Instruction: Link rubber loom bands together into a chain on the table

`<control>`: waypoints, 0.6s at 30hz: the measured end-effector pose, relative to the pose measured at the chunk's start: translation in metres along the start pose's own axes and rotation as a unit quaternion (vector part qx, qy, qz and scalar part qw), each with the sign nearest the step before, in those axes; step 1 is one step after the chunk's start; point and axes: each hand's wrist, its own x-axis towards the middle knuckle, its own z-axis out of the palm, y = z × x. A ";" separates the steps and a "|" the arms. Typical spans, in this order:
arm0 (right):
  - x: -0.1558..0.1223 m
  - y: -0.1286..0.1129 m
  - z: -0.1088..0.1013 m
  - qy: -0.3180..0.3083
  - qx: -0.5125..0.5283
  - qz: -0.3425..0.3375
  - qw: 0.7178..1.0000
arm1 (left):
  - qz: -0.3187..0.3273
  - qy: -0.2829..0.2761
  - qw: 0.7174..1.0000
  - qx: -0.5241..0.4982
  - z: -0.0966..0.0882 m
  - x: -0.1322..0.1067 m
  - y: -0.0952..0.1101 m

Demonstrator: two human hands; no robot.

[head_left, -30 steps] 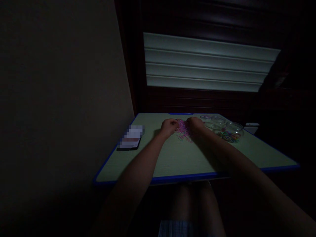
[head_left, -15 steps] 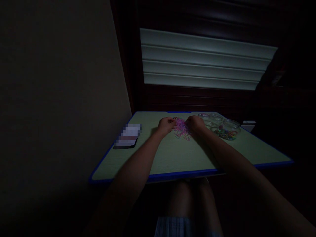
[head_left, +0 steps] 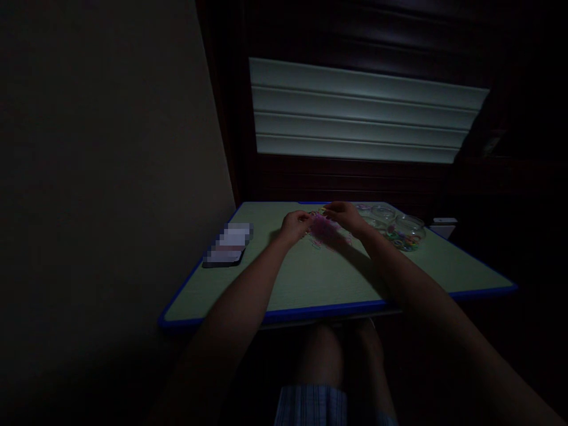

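Note:
A heap of small pink and purple loops (head_left: 323, 232) lies on the pale green table (head_left: 310, 278) with a blue edge. My left hand (head_left: 293, 226) rests curled at the heap's left side, fingers closed on loops. My right hand (head_left: 344, 215) hovers slightly raised over the heap's far right side, fingers pinched together; what they pinch is too small and dark to name. Both forearms reach out over the table's near edge.
Clear glass bowls (head_left: 406, 232) holding coloured loops stand to the right of the heap. A dark phone (head_left: 226, 248) lies at the table's left. A small white box (head_left: 441, 223) sits past the right edge. A wall is at the left, a slatted window behind.
My right hand has lifted off the heap and shifted a little left and away. My left hand has stayed by the heap. The view has drifted slightly.

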 end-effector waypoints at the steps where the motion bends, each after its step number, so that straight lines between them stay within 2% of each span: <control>1: -0.001 -0.003 0.002 -0.005 0.036 0.004 0.999 | -0.002 0.003 1.000 0.000 0.000 0.000 0.001; 8: -0.003 -0.004 0.012 0.009 0.161 0.042 0.986 | -0.014 0.013 1.000 -0.005 -0.001 -0.002 0.002; 12: -0.005 -0.004 0.017 0.017 0.169 0.049 0.984 | -0.010 0.011 1.000 -0.001 -0.001 -0.003 0.002; 18: -0.012 -0.008 0.023 -0.027 0.151 0.015 0.988 | -0.019 0.017 1.000 -0.002 -0.001 -0.005 0.006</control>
